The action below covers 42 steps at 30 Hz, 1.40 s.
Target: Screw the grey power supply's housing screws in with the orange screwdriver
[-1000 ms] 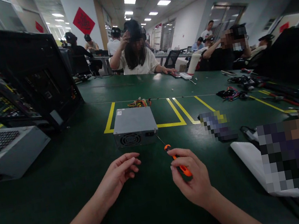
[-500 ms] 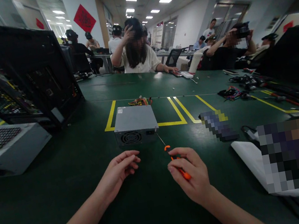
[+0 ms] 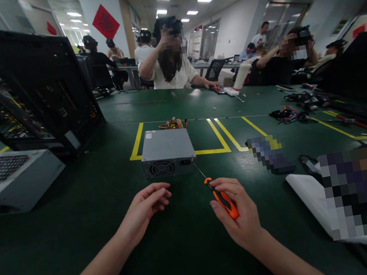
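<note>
In the head view, a grey computer power supply [image 3: 166, 144] lies on the green table, its fan grille and power socket facing me. My right hand [image 3: 241, 210] holds an orange and black screwdriver [image 3: 223, 200] by the handle, fingers over the top and thumb a little off it. The thin shaft slants up and left to the lower right corner of the power supply's near face; whether the tip sits on a screw is too small to tell. My left hand [image 3: 148, 210] rests by the near face with its fingers loosely bent and apart, holding nothing.
To the left stand a black computer case [image 3: 50, 90] and a second power supply [image 3: 16, 179]. Cables [image 3: 174, 124] bunch behind the middle one. On the right are a white flat object [image 3: 312, 202], a blurred dark object [image 3: 268, 155] and more cables [image 3: 288, 114]. A person [image 3: 171, 66] sits opposite.
My right thumb and fingers have loosened around the screwdriver, and more of its handle shows. The hand has shifted slightly right. My left hand and the power supply stay put.
</note>
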Motion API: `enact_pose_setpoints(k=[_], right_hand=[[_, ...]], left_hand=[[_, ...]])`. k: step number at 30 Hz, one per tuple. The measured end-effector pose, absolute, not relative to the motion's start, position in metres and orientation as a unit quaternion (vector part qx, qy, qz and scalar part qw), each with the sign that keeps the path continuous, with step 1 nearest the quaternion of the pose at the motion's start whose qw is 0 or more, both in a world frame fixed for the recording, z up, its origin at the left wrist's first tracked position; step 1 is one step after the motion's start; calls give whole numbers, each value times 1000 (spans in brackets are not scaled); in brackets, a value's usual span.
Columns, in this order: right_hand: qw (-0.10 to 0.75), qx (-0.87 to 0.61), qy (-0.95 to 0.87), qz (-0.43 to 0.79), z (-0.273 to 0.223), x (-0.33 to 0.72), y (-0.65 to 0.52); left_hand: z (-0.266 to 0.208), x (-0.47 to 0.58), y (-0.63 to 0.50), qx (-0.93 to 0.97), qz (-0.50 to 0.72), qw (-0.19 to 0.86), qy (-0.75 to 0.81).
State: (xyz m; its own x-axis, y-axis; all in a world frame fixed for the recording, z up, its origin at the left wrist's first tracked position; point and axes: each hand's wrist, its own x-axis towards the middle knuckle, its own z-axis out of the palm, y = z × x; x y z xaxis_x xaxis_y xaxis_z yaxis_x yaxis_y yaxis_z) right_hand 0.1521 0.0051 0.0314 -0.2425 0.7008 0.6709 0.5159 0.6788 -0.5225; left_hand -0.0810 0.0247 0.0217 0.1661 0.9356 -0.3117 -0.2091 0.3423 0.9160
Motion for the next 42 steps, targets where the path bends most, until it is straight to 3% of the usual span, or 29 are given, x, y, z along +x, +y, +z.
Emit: enact_pose_setpoints(k=[5,10,13,18,24,29,35,42], right_hand=[[447,-372,-812,50,31,152,5],[462,-369,-805,54,28,153,7],[502,-374,-778,61,25,153,8],[465,-364,-807,12,27,155,7],[518,-384,-762,56,29,153,7],[445,-381,-810,-12,31,152,5],[493,-399,-773,22,30,152,5],[448,-360,-817,-38,32,148,2]], left_hand=[[23,-85,29,431,479,559,522],[29,-89,27,580,524,313,540],[30,-89,25,669,503,164,522],[23,-88,27,741,412,25,529],[16,-86,35,763,350,-43,541],[8,-86,42,776,316,-72,541],[3,-90,43,779,279,-135,545],[3,-95,43,789,268,-143,534]])
